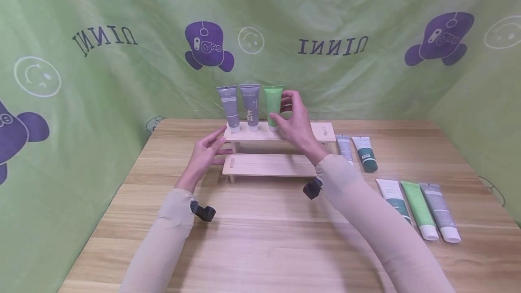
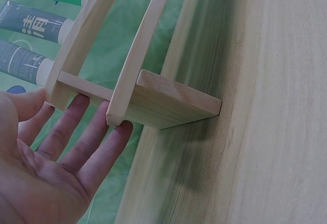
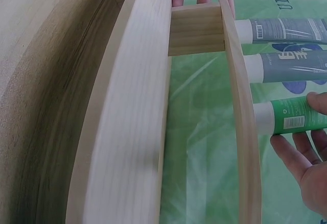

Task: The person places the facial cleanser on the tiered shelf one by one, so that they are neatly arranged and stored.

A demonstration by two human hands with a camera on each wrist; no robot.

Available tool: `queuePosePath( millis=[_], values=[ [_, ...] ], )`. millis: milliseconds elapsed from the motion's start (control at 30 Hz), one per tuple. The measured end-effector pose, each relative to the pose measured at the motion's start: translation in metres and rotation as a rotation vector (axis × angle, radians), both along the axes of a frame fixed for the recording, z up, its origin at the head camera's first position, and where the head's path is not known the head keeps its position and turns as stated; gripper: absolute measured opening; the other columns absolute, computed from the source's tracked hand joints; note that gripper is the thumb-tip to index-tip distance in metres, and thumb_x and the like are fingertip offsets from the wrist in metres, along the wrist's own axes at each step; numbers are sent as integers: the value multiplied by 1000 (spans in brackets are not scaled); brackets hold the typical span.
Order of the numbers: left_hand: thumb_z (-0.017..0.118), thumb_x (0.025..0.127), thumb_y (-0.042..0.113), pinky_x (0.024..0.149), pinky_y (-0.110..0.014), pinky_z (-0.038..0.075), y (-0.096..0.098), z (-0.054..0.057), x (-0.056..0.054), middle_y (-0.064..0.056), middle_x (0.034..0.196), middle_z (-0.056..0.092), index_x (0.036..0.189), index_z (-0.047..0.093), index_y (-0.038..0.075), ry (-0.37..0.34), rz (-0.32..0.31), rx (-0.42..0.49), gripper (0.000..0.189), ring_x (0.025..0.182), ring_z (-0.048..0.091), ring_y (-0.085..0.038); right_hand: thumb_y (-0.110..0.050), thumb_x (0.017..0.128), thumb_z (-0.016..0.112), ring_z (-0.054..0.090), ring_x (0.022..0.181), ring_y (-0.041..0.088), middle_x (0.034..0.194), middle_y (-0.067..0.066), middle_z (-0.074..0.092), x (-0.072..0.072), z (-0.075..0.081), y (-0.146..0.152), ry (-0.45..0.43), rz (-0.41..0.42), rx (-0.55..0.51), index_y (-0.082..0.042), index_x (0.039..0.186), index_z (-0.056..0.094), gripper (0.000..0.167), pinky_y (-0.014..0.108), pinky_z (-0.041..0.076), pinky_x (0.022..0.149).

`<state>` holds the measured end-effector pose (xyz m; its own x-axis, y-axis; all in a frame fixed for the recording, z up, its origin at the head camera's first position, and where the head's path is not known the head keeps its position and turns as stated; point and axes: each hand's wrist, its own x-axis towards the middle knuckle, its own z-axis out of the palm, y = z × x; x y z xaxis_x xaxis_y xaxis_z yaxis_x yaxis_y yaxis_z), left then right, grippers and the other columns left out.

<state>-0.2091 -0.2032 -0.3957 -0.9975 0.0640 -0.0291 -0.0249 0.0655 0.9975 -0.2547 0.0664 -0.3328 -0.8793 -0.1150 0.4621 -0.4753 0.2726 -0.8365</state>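
Observation:
A two-tier wooden stand [image 1: 264,165] rests on the table. On its upper shelf, two grey-blue tubes [image 1: 229,103] [image 1: 250,103] stand upright on white caps. Beside them is a green tube [image 1: 273,103], also cap down; my right hand [image 1: 296,123] pinches it between thumb and fingers. In the right wrist view its white cap [image 3: 264,118] is right at the shelf's surface. My left hand [image 1: 203,153] touches the stand's left end. The left wrist view shows its fingers [image 2: 94,157] fairly straight, with fingertips against the end pieces and the thumb near the upper shelf.
Right of the stand lie a small grey-blue tube [image 1: 344,147] and a white and dark green tube [image 1: 365,153]. Nearer the front right lie a white and green tube [image 1: 393,198], a green tube [image 1: 420,209] and a grey tube [image 1: 440,211]. A green printed curtain [image 1: 163,58] hangs behind the table.

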Motion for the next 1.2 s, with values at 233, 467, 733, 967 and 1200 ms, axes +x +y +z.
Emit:
queuePosePath(
  millis=[233,467,733,967,1200],
  values=[
    [53,106,24,88,-54,59,0,0,-1,-22,144,51,154,43,22,-3,0,2,49,114,63,-44,4,86,76,61,106,29,117,15,60,1,1,0,-5,3,2,-2,133,44,57,38,54,97],
    [53,106,24,87,-54,59,0,-1,-1,-23,143,52,154,43,22,0,1,-1,48,114,63,-44,0,86,77,62,105,29,119,14,59,4,5,3,-30,8,40,-4,137,42,62,34,56,94],
    [53,106,25,86,-54,59,-1,-2,0,-23,141,53,153,44,22,10,-1,-11,48,113,64,-44,-4,87,78,63,108,27,123,11,58,12,15,21,-95,30,-2,-6,137,45,61,34,57,91],
    [53,106,24,88,-55,58,-1,-2,0,-23,142,52,154,42,20,7,-6,12,49,118,58,-50,-4,88,76,61,111,26,126,12,59,19,21,53,-178,17,-62,-3,136,49,55,32,58,91],
    [53,106,25,89,-56,58,0,-1,1,-21,143,52,154,43,22,5,-3,-2,49,111,66,-40,-1,91,73,65,106,22,123,16,60,23,20,94,-261,16,-167,0,134,51,48,35,62,85]
  ],
)
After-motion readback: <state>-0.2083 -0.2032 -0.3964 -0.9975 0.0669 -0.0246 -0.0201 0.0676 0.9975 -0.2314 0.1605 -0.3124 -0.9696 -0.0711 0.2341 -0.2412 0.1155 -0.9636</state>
